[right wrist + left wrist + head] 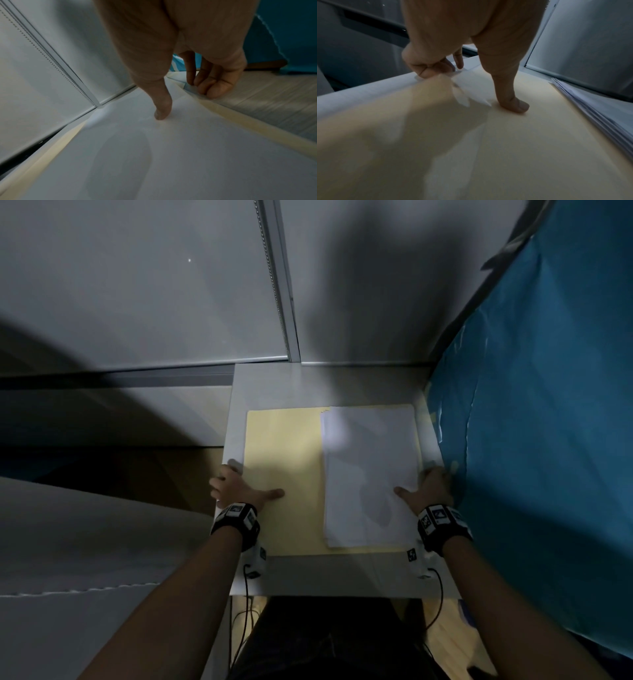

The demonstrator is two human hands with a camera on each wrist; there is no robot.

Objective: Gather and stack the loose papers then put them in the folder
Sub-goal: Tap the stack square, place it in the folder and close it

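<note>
An open manila folder [284, 474] lies flat on the small white worktop [270, 385], and the stack of white papers [370, 474] already rests on the folder's right half, its sheets slightly fanned along the edge nearest the folder's fold. The left hand [236, 489] pinches the folder's left edge, thumb pressed on top and curled fingers at or under the edge; that flap looks just lifted in the left wrist view. The right hand [428, 487] has its thumb pressing down on the papers and its fingers curled at the folder's right edge; whether they slip under it I cannot tell. Judging from this, closing the flap comes next. The risk: the uneven sheets may catch the descending flap and crease, or slide off the folder's right edge toward the blue sheeting [548, 440] if the thumb lifts early.
</note>
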